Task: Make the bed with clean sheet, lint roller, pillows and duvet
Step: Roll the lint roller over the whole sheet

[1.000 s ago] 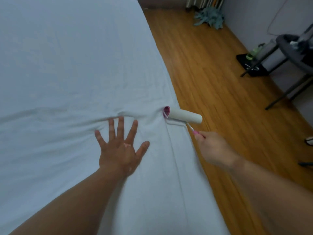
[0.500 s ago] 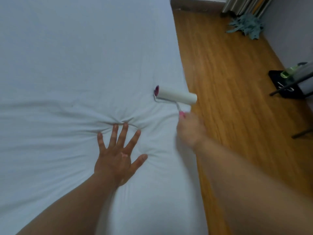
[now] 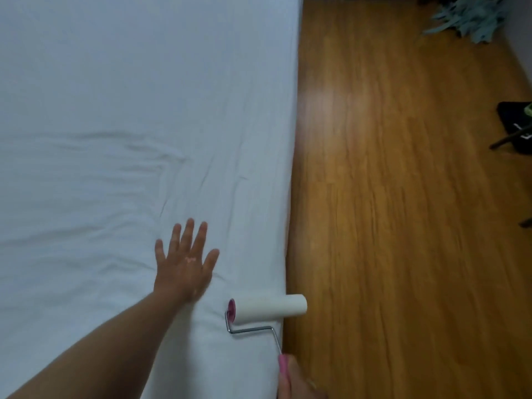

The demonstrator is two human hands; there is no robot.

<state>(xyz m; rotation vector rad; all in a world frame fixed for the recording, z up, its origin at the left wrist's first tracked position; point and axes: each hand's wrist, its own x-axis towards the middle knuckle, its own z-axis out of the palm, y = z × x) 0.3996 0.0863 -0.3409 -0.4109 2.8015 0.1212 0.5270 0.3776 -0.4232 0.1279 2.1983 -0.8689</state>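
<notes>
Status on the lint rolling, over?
Left hand flat on sheet, fingers spread. Right hand grips roller at sheet edge. Creases ahead.

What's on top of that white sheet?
A left hand lies flat on the sheet; the lint roller, held by the right hand, rests at its edge. What lies underneath is covered.
</notes>
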